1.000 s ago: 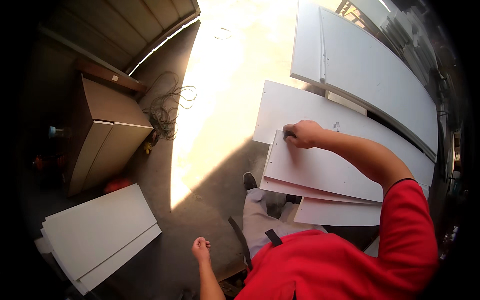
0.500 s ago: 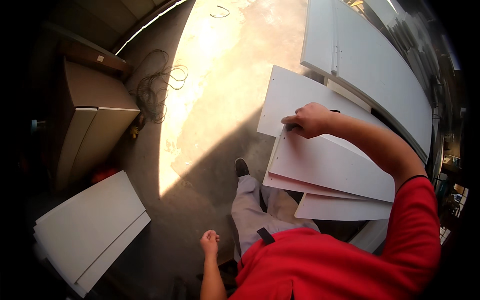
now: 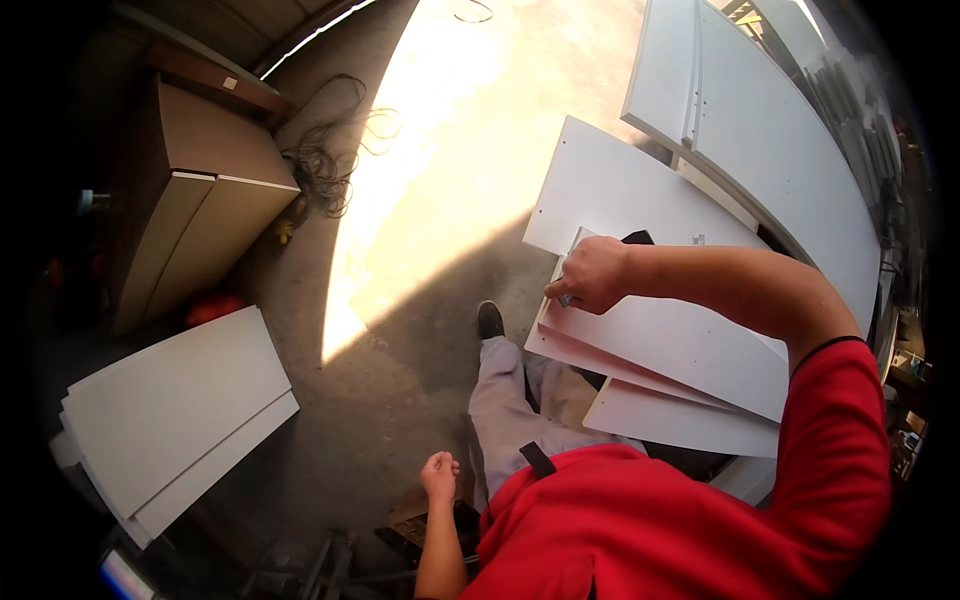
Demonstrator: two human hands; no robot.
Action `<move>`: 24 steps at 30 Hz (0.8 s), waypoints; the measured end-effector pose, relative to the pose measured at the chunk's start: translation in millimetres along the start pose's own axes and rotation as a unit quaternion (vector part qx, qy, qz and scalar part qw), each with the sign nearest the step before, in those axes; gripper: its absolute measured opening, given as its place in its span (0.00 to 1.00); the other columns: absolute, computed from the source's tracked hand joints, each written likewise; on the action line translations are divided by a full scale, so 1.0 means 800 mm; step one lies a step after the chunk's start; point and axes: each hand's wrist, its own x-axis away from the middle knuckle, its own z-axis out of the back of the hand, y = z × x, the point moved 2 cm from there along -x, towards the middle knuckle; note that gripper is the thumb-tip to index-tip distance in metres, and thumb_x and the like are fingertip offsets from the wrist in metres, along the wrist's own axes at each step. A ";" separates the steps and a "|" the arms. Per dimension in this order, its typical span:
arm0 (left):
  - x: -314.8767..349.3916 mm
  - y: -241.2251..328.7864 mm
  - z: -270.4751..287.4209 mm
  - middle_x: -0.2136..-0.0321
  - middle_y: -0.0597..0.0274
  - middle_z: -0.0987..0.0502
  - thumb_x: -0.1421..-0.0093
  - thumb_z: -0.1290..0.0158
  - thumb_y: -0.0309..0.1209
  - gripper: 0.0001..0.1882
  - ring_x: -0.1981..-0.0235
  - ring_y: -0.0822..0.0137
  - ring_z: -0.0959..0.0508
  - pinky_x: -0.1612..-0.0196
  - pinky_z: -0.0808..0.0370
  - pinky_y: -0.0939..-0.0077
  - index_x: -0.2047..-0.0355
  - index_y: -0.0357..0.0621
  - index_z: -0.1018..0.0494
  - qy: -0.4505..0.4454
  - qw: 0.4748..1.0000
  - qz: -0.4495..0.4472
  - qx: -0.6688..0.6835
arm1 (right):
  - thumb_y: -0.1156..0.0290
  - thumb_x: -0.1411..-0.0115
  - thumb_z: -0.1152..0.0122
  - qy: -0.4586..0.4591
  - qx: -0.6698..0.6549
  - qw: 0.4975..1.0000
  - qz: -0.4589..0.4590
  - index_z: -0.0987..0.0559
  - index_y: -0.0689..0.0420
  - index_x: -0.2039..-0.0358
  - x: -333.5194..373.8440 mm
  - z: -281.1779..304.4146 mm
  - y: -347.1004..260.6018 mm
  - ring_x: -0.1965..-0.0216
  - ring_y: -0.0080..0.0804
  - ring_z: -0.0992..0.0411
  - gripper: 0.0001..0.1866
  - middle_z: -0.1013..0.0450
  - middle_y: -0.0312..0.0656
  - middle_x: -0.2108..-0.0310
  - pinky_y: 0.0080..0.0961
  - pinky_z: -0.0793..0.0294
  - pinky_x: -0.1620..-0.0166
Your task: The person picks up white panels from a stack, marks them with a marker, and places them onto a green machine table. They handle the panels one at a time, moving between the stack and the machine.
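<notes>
Here, a dark object (image 3: 637, 237) is clasped by the right hand (image 3: 592, 276), fingers curled, over the left end of the white panel (image 3: 670, 340).

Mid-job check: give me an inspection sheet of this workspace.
Surface: concrete floor, part sunlit, part shaded.
Job's things: fanned white boards, small holes near some ends.
Clutter: brown box and pale board stack, both at left.
Right hand: gripping a mostly hidden dark object at the boards' left end.
Left hand: curled low, nothing seen in it.
Cables: tangled cord on the floor beside the box.
Surroundings: larger white panels at right.
</notes>
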 end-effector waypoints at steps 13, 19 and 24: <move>0.026 0.263 -0.206 0.60 0.54 0.21 0.40 0.44 0.31 0.18 0.62 0.68 0.20 0.55 0.25 0.75 0.52 0.32 0.26 -0.125 0.906 -0.388 -0.114 | 0.50 0.38 0.49 0.006 -0.292 0.941 -0.168 0.37 0.38 0.37 0.161 -0.151 -0.196 0.68 0.48 0.24 0.29 0.25 0.48 0.68 0.42 0.26 0.64; 0.072 0.396 -0.410 0.34 0.41 0.48 0.40 0.47 0.40 0.38 0.33 0.50 0.46 0.33 0.46 0.65 0.37 0.28 0.46 -0.162 0.773 -0.514 -0.333 | 0.58 0.50 0.37 0.167 -0.483 0.734 -0.448 0.35 0.52 0.40 0.278 -0.260 -0.259 0.62 0.55 0.25 0.37 0.23 0.55 0.64 0.43 0.25 0.58; 0.085 0.324 -0.396 0.34 0.42 0.49 0.44 0.46 0.39 0.40 0.33 0.47 0.47 0.33 0.45 0.62 0.39 0.24 0.45 -0.051 0.713 -0.547 -0.436 | 0.69 0.54 0.38 0.414 -0.528 0.476 -0.569 0.25 0.60 0.53 0.348 -0.395 -0.304 0.64 0.43 0.23 0.25 0.23 0.51 0.65 0.32 0.25 0.60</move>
